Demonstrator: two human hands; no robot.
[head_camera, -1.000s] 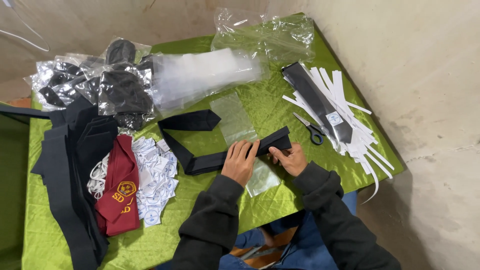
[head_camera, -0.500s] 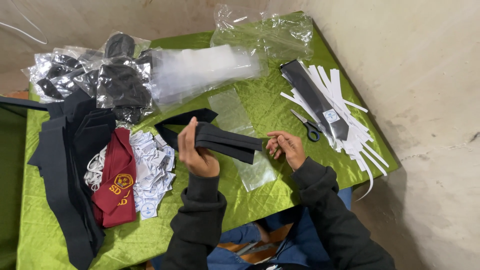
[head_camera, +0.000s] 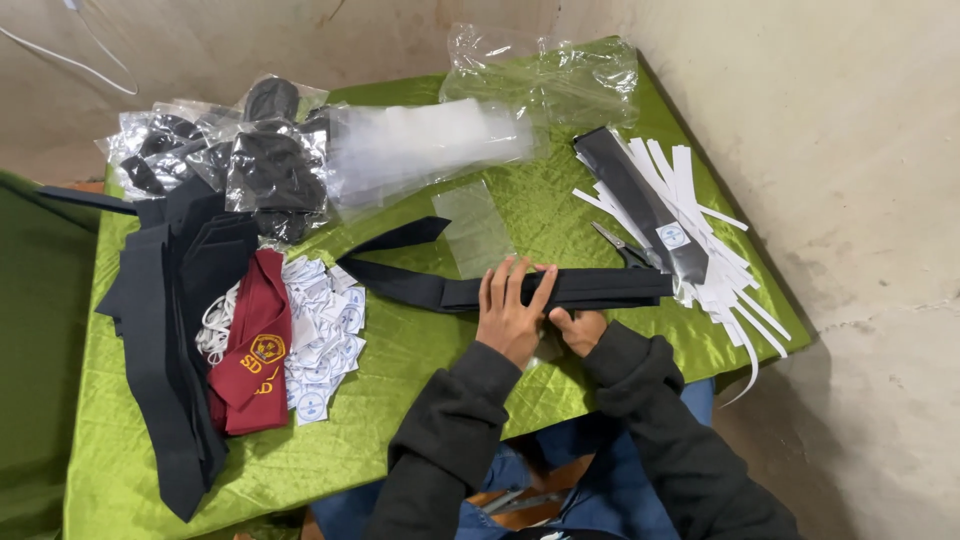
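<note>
I have a long black necktie (head_camera: 560, 290) stretched across the green-draped table (head_camera: 420, 350), and its long axis is what matters here: it runs left to right in front of me, the folded body reaching out to my right toward the scissors (head_camera: 622, 245), the narrower tail angling away up and to the left.

My left hand (head_camera: 512, 312) lies flat on top of the tie, fingers spread and extended, palm pressing the cloth down. That grip is released, nothing clenched, just weight on the fabric. My right hand (head_camera: 580, 328) sits just beside it, on the near edge of the tie and partly tucked under the left; its fingers are curled, but I cannot tell whether they pinch the tie's edge or only rest against it.

So both hands sit mid-length on the tie, with the left one squarely over it and the right one at its near edge. Most of the free length lies to my right, and the loose tail is well off to my left.

A clear plastic sleeve (head_camera: 475, 228) lies just beyond the tie, on the far side from me. Farther left I see a stack of black ties (head_camera: 165, 330) and a maroon tie (head_camera: 255, 350) on a heap of white tags (head_camera: 325, 340). White card strips (head_camera: 705, 240) fan out at the right.
</note>
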